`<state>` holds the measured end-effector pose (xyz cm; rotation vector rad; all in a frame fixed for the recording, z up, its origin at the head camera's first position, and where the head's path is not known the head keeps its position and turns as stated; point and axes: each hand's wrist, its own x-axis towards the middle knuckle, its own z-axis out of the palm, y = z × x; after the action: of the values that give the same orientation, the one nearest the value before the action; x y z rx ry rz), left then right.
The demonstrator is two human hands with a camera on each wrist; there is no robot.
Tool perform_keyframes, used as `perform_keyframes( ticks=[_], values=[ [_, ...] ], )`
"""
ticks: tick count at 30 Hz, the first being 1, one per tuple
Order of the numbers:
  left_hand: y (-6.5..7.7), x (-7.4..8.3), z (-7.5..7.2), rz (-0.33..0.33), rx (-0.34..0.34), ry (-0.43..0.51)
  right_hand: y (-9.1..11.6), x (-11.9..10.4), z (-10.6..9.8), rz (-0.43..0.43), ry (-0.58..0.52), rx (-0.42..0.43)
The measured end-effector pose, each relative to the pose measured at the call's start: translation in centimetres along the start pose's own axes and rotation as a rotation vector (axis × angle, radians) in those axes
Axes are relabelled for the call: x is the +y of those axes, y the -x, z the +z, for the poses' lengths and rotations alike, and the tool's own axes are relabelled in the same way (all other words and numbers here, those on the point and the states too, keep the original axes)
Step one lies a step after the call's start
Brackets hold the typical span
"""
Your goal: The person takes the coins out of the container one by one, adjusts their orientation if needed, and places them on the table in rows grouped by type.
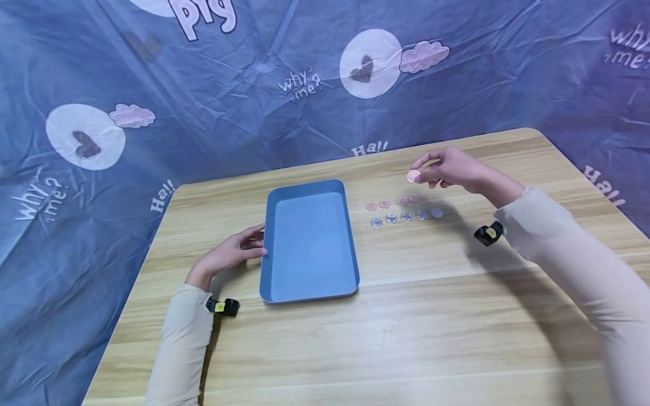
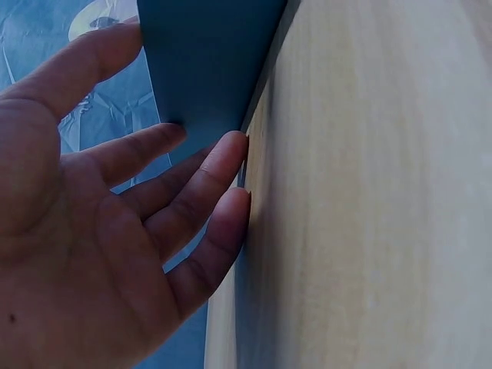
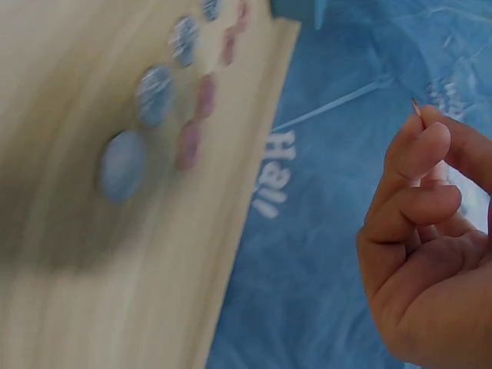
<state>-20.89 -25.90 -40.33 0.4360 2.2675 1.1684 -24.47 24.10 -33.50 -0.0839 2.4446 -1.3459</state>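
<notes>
My right hand (image 1: pixel 452 169) is raised above the table's far right part. Between thumb and index finger it pinches a copper-coloured coin (image 1: pixel 413 176), seen edge-on in the right wrist view. Below and left of it, a row of several copper-coloured coins (image 1: pixel 385 203) lies on the table. Nearer to me runs a row of several silver coins (image 1: pixel 406 216). A shallow blue rectangular tray (image 1: pixel 352 254) rests left of the coins. Along its left wall, my left hand (image 1: pixel 235 248) touches the outside with loosely extended fingers; the left wrist view shows fingertips against that wall (image 2: pixel 204 69).
The wooden table (image 1: pixel 406 338) ends at a far edge, where a blue printed cloth (image 1: pixel 284 129) hangs behind it. Each wrist wears a black camera, one on the left wrist (image 1: pixel 231 307), one on the right wrist (image 1: pixel 486 234).
</notes>
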Motion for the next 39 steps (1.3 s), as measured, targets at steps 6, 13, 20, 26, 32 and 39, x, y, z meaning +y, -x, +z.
perform_keyframes(
  ticks=[6, 13, 20, 26, 32, 39],
  values=[
    [0.0, -0.1, -0.1, 0.000, 0.000, -0.004, -0.3, 2.5, -0.7, 0.031, -0.006, 0.013],
    [-0.1, -0.2, -0.1, -0.004, -0.004, 0.007, -0.8, 4.7, -1.0, 0.059, 0.027, 0.022],
    [-0.1, -0.2, -0.1, 0.001, -0.005, 0.004, -1.4, 6.1, -0.9, 0.073, 0.094, 0.012],
    [-0.1, -0.1, -0.1, -0.001, -0.005, 0.002, -1.8, 6.5, -0.6, 0.096, 0.112, -0.009],
    [-0.1, -0.1, -0.1, -0.001, -0.009, 0.014, -2.2, 7.0, -0.4, 0.103, 0.153, -0.017],
    [-0.1, -0.2, -0.1, -0.007, -0.010, 0.028, -2.4, 7.2, 0.0, 0.099, 0.178, -0.023]
  ],
)
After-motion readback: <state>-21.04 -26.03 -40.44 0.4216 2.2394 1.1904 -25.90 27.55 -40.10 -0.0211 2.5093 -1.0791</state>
